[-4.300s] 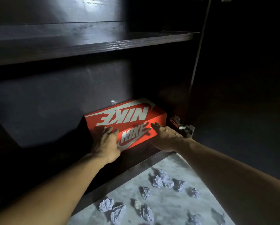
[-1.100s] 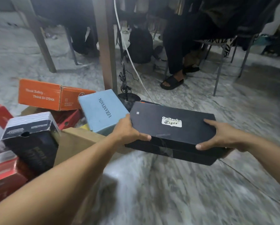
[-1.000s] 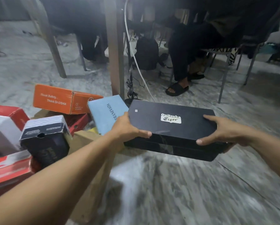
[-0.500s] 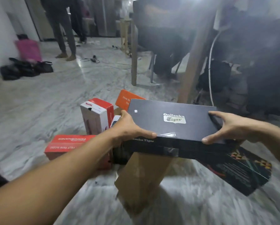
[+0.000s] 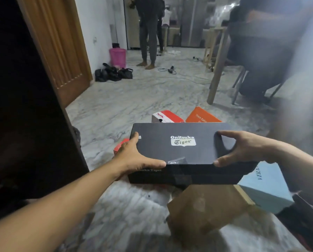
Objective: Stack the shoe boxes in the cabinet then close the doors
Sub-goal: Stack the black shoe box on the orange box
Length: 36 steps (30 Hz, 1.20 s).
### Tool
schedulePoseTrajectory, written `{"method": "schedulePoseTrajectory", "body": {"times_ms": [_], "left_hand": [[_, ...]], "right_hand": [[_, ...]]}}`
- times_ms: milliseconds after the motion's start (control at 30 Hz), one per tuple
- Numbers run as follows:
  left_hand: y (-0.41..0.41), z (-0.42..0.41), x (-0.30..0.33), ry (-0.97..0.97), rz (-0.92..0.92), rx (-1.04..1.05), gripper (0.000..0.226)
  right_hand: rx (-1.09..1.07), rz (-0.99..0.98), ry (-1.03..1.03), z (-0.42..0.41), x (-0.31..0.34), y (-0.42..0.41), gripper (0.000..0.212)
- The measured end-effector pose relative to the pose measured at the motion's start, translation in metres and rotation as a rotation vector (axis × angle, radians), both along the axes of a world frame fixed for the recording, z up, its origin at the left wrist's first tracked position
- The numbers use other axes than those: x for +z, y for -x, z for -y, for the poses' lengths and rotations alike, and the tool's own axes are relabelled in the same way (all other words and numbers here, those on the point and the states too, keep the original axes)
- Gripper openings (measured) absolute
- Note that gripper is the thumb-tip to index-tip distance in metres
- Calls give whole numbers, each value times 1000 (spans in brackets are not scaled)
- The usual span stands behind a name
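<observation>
A black Onitsuka Tiger shoe box [image 5: 183, 151] is lifted level in front of me above the marble floor. My left hand [image 5: 134, 157] grips its left end, thumb on the lid. My right hand [image 5: 237, 148] grips its right end the same way. The dark cabinet door [image 5: 25, 106] stands open at the left edge; the cabinet's inside is out of view. Behind the held box lie a red-and-white box [image 5: 165, 116] and an orange box [image 5: 201, 115]. A red box [image 5: 120, 146] peeks out at its left. A light blue box [image 5: 266, 186] and a brown cardboard box [image 5: 206, 208] sit below it.
A person [image 5: 149, 31] stands at the far end of the room by a pink bin [image 5: 118, 57] and black bags [image 5: 114, 74]. A wooden table leg [image 5: 217, 64] and a chair with a seated person [image 5: 261, 57] stand at the right. Cables lie across the floor.
I have turned left with the black box held in both hands. The cabinet door has come into view on the left, and the pile of boxes has slid toward the right.
</observation>
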<state>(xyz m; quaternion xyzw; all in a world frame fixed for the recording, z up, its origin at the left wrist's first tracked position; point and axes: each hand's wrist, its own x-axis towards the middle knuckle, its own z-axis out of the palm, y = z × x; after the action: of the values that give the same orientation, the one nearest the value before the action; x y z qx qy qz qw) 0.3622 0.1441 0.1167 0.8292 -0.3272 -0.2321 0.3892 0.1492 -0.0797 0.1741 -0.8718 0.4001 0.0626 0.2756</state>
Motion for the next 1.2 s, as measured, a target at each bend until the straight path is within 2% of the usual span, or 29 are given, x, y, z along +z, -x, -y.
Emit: {"method": "schedulePoseTrajectory", "body": {"times_ms": [300, 400, 533, 700, 800, 933, 1067, 1200], "left_hand": [[7, -61, -9, -34, -32, 218, 147], [16, -81, -11, -30, -27, 275, 138], [14, -114, -16, -91, -56, 335, 113], [6, -169, -25, -250, -155, 397, 154], [3, -208, -20, -286, -228, 440, 163], [-12, -275, -23, -373, -302, 525, 158], [-20, -341, -23, -412, -336, 599, 163], [-32, -396, -27, -326, -394, 750, 140]], "right_hand": [[259, -31, 14, -19, -18, -47, 116], [358, -52, 65, -31, -21, -59, 120], [505, -61, 122, -55, -22, -75, 115], [692, -54, 140, -97, -29, -104, 115], [790, -26, 113, -129, -35, -124, 115], [919, 19, 52, -177, -48, -155, 105], [977, 64, -50, -231, -60, -191, 97], [1050, 132, -67, -290, -75, -239, 89]]}}
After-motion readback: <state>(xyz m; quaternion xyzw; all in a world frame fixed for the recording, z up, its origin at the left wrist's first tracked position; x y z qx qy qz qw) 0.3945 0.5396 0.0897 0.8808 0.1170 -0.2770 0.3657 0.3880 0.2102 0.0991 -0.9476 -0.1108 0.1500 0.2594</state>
